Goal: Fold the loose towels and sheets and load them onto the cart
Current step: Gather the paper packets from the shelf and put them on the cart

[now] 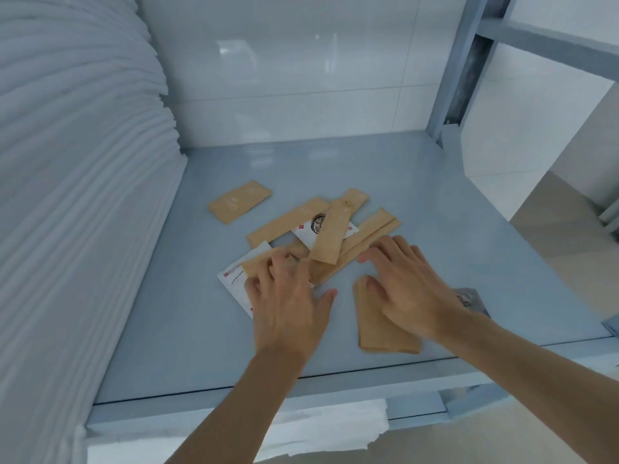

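While both hands lie flat, fingers spread, on brown packets on the shelf, folded towels stand stacked just beside the left hand, farther from the right hand.

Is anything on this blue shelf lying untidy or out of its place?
Yes. The brown paper packets lie in a loose heap in the middle of the shelf, crossing each other at different angles, with white packets under them. One brown packet lies apart. The folded white linen on the left is stacked evenly.
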Motion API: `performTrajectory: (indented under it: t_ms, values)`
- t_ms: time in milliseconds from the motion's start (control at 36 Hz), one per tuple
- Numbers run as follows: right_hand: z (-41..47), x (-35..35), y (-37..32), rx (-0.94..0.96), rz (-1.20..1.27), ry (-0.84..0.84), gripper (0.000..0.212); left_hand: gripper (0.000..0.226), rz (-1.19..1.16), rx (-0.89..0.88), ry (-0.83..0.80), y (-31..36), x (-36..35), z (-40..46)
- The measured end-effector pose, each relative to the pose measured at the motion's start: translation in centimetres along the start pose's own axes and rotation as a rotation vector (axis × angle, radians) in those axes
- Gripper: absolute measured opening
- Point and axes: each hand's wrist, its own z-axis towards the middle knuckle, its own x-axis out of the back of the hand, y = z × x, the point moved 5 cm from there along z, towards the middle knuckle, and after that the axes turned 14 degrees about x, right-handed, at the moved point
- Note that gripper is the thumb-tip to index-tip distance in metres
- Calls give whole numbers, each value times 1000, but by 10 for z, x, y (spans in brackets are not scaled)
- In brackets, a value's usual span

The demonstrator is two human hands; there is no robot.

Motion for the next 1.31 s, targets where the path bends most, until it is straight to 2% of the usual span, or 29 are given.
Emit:
performTrajectory:
  t_ms: [83, 194, 361, 500, 667, 750, 806, 889, 944, 1000, 1056, 1222, 1306]
  values:
    - [17, -5, -14, 11, 24, -44, 32, 50, 55, -55, -27, -14, -7, 4]
    - [38, -16, -29, 12, 59, -87, 34, 32, -124, -87, 34, -35, -3, 13]
    - [68, -30, -24, -161, 213, -129, 55, 48, -330, -15, 28, -53, -1, 20]
    - [82, -38, -33, -111, 165, -89, 42, 61, -454, 2, 92, -58, 3, 13]
    - [82, -36, -44, -24, 59, 8, 30, 44, -607, -26, 216, -64, 14, 12]
    - [77, -32, -53, 38, -56, 1, 21, 39, -750, 87, 271, -71, 19, 11]
    - [72, -25, -55, 34, -71, 60, 11, 38, -861, 198, 273, -77, 19, 11]
    - [64, -15, -50, -58, 28, 256, 8, 32, -994, 396, 237, -92, 12, 13]
    - [61, -13, -46, -155, 148, 316, 8, 36, -1041, 477, 217, -98, 10, 14]
    - [58, -19, -45, -194, 218, 273, 12, 29, -1047, 503, 243, -100, 11, 13]
    - [57, -23, -49, -156, 209, 228, 15, 20, -1053, 509, 264, -99, 12, 13]
    - [70, -25, -67, -69, 204, 241, 22, 24, -1086, 491, 285, -100, 13, 16]
    - [85, -32, -74, -20, 228, 181, 33, 19, -1109, 533, 228, -105, 5, 20]
